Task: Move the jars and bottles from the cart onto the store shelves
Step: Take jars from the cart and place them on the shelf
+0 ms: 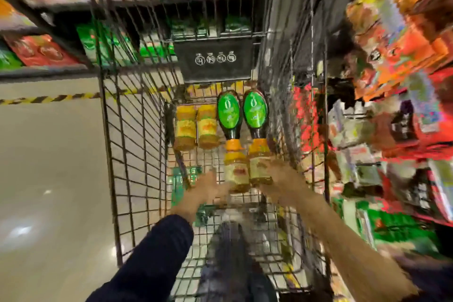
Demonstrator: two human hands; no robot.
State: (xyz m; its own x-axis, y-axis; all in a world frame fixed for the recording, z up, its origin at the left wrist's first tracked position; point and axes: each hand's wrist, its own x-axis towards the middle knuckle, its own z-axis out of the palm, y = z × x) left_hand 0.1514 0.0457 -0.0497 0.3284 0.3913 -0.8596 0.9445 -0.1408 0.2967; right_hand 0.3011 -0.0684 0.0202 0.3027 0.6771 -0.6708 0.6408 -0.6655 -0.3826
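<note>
In the wire cart (pixel 137 130), each blurred hand (pixel 208 187) (pixel 282 179) reaches amber, yellow-lidded jars (pixel 236 174); grip unclear.

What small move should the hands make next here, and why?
Probably close both hands on the two near jars and lift them. The left hand and right hand already flank the left near jar and right near jar lying in the cart; blur hides any grip.

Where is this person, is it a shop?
Most likely a supermarket aisle. A black wire shopping cart holds amber jars with yellow labels and dark bottles with green labels, and shelves of colourful packets line both sides.
</note>
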